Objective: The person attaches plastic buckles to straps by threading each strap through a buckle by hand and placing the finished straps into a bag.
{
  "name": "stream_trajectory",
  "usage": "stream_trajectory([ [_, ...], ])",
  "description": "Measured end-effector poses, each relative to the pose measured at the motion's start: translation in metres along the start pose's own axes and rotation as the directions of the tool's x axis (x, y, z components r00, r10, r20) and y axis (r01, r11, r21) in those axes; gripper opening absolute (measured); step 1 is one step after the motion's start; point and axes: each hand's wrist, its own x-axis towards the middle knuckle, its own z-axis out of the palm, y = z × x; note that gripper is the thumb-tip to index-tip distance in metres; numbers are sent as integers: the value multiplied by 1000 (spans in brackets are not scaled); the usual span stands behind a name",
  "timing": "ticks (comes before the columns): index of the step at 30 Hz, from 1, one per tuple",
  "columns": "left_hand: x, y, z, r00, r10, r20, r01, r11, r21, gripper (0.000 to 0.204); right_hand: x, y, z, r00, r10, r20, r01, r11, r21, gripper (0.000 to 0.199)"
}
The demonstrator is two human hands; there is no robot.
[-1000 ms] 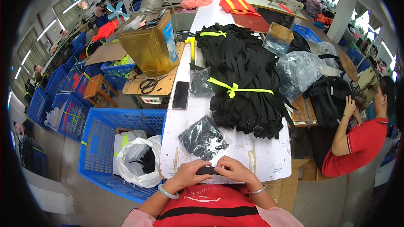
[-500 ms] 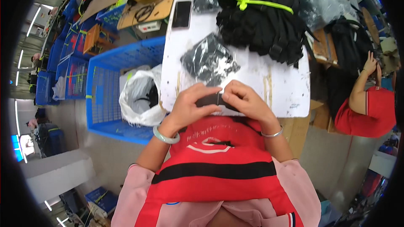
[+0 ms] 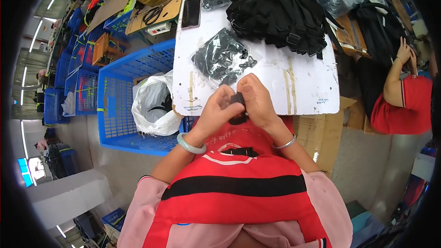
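Note:
My left hand (image 3: pixel 217 111) and my right hand (image 3: pixel 256 99) meet just above the table's near edge. Both are closed on a black strap (image 3: pixel 237 98), a short upper part of which shows between the fingers and thumbs. The strap hangs down below the hands, and its exact end is hidden. On my red apron lies a black plastic buckle or strap piece (image 3: pixel 238 151). Just beyond my fingertips, a clear plastic bag (image 3: pixel 216 53) of small black parts lies on the white table, some of them spilling at its mouth.
A bundle of black straps (image 3: pixel 280 18) tied with a yellow-green band lies at the far side. A phone (image 3: pixel 191 13) is left of it. The blue basket (image 3: pixel 120 110) with a white sack (image 3: pixel 154 119) stands left. A co-worker in red (image 3: pixel 402 105) sits at right.
My hands have come closer together and gripped the dark strap more upright between them. The view has shifted a little, and the black piece on my apron shows more plainly.

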Motion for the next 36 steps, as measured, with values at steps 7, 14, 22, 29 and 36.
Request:
stream_trajectory([
  [7, -11, 14, -14, 983, -132, -126, 97, 962, -254, 13, 15, -18, -5, 973, -109, 205, 142, 978, -153, 32],
  [14, -83, 104, -158, 756, 203, -622, -447, 854, -265, 7, 51, -8, -20, 953, -127, 275, 183, 965, -187, 31],
  [22, -126, 128, -215, 539, 379, -752, -415, 896, 155, 9, 63, -22, 23, 902, -129, 412, 179, 980, -85, 40],
  [29, -125, 30, -300, 502, 354, -789, 144, 865, 480, 22, 41, 0, -17, 922, 118, 369, -19, 965, -262, 29],
  [36, -251, -121, -243, 902, -432, 1, 296, 619, 727, 31, -125, 61, -161, 45, 871, 489, -690, 381, -616, 18],
])
